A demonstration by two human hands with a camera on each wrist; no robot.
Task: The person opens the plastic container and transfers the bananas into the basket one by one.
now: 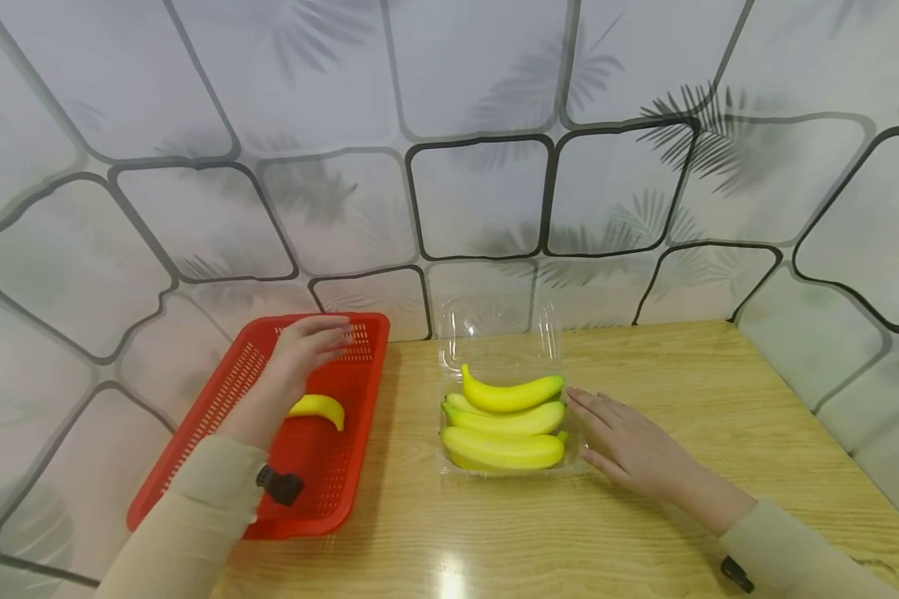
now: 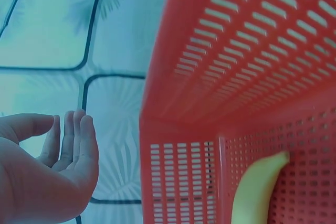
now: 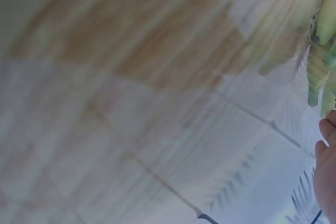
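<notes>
Room is tight on the far side: the wooden table (image 1: 689,391) runs straight into a patterned wall (image 1: 479,191), and both the red basket (image 1: 360,333) and the clear plastic container (image 1: 494,333) sit close against it, with bare tabletop open in front and to the right. Left hand (image 1: 303,349) hangs above the basket's far end, fingers loosely extended, gripping nothing; the left wrist view confirms the relaxed fingers (image 2: 79,135) with air around them. Just below and behind that hand, a lone banana (image 1: 318,408) lies on the basket floor, the basket's slotted walls fencing it in. Right hand (image 1: 629,445) lies flat on the table, fingers straight, fingertips seemingly touching the container's right edge, though the right wrist view is too blurred to settle it. Three bananas (image 1: 505,420) fill the container, whose open lid stands up behind them. No readable writing anywhere.
</notes>
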